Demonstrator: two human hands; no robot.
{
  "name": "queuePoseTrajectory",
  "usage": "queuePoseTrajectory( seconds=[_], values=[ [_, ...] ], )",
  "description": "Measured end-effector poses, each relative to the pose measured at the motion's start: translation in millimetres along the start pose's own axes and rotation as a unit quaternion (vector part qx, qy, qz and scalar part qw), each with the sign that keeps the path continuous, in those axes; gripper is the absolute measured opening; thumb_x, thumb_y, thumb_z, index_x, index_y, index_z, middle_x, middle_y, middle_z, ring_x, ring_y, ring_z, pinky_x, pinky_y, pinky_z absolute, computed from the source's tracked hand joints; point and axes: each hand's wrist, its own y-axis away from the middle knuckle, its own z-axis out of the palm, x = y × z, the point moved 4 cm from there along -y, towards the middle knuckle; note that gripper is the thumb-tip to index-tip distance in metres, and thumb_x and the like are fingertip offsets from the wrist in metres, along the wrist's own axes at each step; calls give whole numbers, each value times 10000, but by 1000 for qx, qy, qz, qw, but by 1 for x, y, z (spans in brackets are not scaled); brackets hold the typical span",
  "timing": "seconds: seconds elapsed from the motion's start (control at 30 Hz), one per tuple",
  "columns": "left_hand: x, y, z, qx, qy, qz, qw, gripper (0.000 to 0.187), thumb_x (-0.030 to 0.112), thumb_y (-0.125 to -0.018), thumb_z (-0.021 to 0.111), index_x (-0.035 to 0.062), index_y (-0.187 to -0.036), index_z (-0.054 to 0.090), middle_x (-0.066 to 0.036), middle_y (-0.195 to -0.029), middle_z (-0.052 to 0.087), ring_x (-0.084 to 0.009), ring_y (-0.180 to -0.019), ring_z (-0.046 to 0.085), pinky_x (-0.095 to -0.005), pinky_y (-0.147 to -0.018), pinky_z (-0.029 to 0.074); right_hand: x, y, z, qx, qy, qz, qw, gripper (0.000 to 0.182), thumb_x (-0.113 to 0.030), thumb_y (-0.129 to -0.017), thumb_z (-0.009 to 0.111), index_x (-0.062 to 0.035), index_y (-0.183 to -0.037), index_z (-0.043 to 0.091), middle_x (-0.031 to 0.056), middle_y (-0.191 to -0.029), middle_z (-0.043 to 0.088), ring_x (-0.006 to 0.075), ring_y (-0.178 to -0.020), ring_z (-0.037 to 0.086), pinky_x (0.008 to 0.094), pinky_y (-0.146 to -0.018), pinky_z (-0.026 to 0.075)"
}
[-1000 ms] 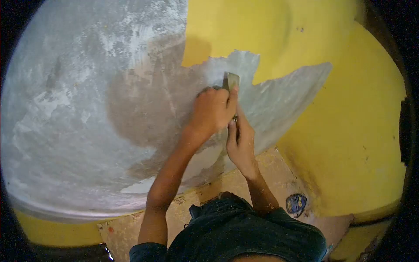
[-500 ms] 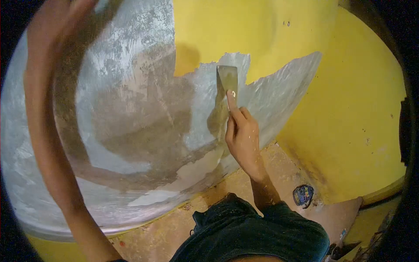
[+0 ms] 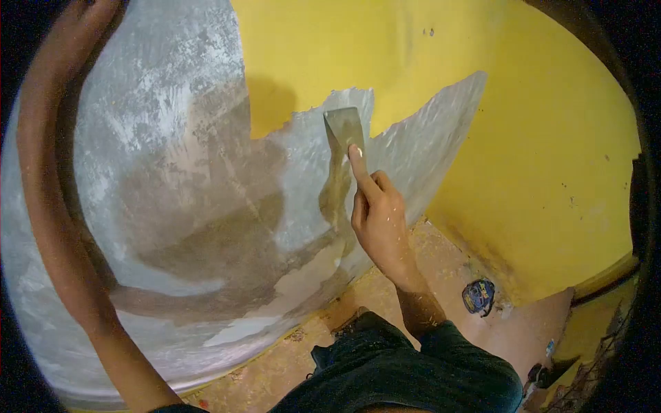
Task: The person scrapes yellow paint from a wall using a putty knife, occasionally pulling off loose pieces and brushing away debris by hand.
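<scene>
The scraper [image 3: 343,131] was a flat metal blade, dull grey-brown and smeared, widest at its top edge and narrowing downward toward the handle, which was hidden inside the fist. It stood nearly upright against the wall [image 3: 551,138], just above the frame's centre, its top edge meeting the ragged border where yellow paint gave way to bare grey plaster [image 3: 172,172]. The right hand [image 3: 377,217] gripped the handle with three fingers curled tight, while the index finger [image 3: 358,165] lay stretched along the blade's back toward twelve o'clock, its tip pressing the metal. At nine o'clock from the blade spread the stripped patch, grey-white with brown damp-looking streaks. The left hand [image 3: 89,14] was raised far off at eleven o'clock, at the frame's edge against the plaster; whether its fingers were spread or closed could not be told. At five o'clock from the right hand, a small dark blue object [image 3: 478,296] lay on the dusty floor [image 3: 441,268] near the wall's foot.
</scene>
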Motion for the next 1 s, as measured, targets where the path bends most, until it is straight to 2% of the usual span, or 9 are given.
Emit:
queuePoseTrajectory(
  seconds=[0.23,0.3,0.4,0.5,0.6,0.7,0.83,0.9,1.0],
  values=[
    [6,4,-6,-5,44,45,998,665,535,-922,536,121,-1441,508,-207,-1549,387,-391,-1456,327,-571,-1180,258,-9,-12,-11,33,40,-12,999,710,125,-843,539,-130,-1502,479,183,-746,459,348,-664,506,439,-631,435],
    [9,7,-6,-8,58,53,997,684,553,-920,527,116,-1446,501,-223,-1547,381,-404,-1455,321,-581,-1177,251,-10,-2,-6,-3,29,5,1000,718,130,-837,537,-135,-1502,480,185,-751,459,352,-671,507,441,-637,441],
    [5,7,-5,-13,75,59,995,713,578,-917,514,110,-1454,492,-247,-1544,372,-423,-1454,313,-597,-1173,241,-10,-16,-9,34,36,-18,999,724,132,-836,536,-135,-1506,474,188,-753,466,358,-683,518,445,-653,452],
    [10,8,-12,-9,88,77,993,742,604,-914,501,104,-1462,483,-270,-1541,363,-443,-1452,305,-613,-1169,231,-6,-8,-4,17,25,-10,1000,727,130,-838,535,-137,-1511,467,191,-755,475,362,-691,528,447,-665,460],
    [9,12,-16,-12,101,79,992,772,630,-912,488,98,-1470,473,-294,-1538,354,-462,-1451,297,-629,-1166,221,-2,2,-1,-5,33,22,999,738,125,-835,540,-142,-1518,457,195,-762,483,366,-698,535,447,-667,461],
    [12,11,-14,-13,113,89,989,802,656,-909,475,91,-1478,464,-318,-1535,345,-481,-1450,289,-645,-1162,211,-10,-18,-8,22,34,-13,999,744,121,-831,545,-147,-1519,455,194,-760,475,364,-689,526,449,-667,458],
    [9,11,-17,-20,131,93,987,843,691,-905,457,83,-1488,452,-349,-1530,333,-507,-1448,278,-666,-1157,198,3,-3,-3,-8,40,10,999,749,117,-830,549,-156,-1521,453,193,-756,466,363,-679,516,452,-666,454],
    [11,13,-23,-18,141,98,985,863,708,-903,449,79,-1494,445,-365,-1528,327,-520,-1447,273,-677,-1154,191,3,-10,-5,37,32,-21,999,748,115,-830,549,-161,-1519,456,191,-751,458,362,-673,509,456,-654,446],
    [13,11,-23,-19,161,97,982,883,726,-900,441,72,-1493,445,-382,-1522,327,-534,-1444,272,-688,-1150,188,-2,-19,-14,22,47,-12,999,751,111,-828,552,-165,-1520,456,192,-751,464,361,-669,510,459,-638,440]
  ],
)
